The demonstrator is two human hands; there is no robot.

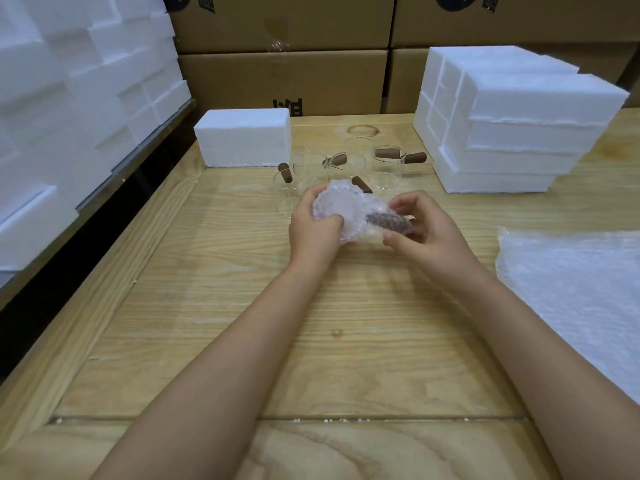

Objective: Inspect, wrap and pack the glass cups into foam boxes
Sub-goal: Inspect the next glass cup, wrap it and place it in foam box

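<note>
Nearest us, the pale, wood-grained table (pixel 242 306). Off to the right a sheet of bubble wrap (pixel 571 289) lies flat, handy for the next cup by the look of it.

Mid-table, both hands are up off the wood with the cup (pixel 341 209) between them, swathed in bubbly film. The left hand (pixel 313 230) curls round the round glass body, thumb across the front, steadying it. The right hand (pixel 420 225) pinches the film about the brown handle (pixel 386 221), which shows dark through the plastic. I'd say it's tucking the loose end in. Wrapping stage, then, and not yet boxed.

Just behind, a cluster of bare cups (pixel 386 164) waits: clear, cylindrical, stubby wooden handles pointing every way. Further left sits a white foam box (pixel 246 138), grainy and blocky. To the right is a foam stack (pixel 519 133) with moulded recesses, and a foam pile (pixel 69 98) rises far left. Brown cartons (pixel 284 81) wall the back.
</note>
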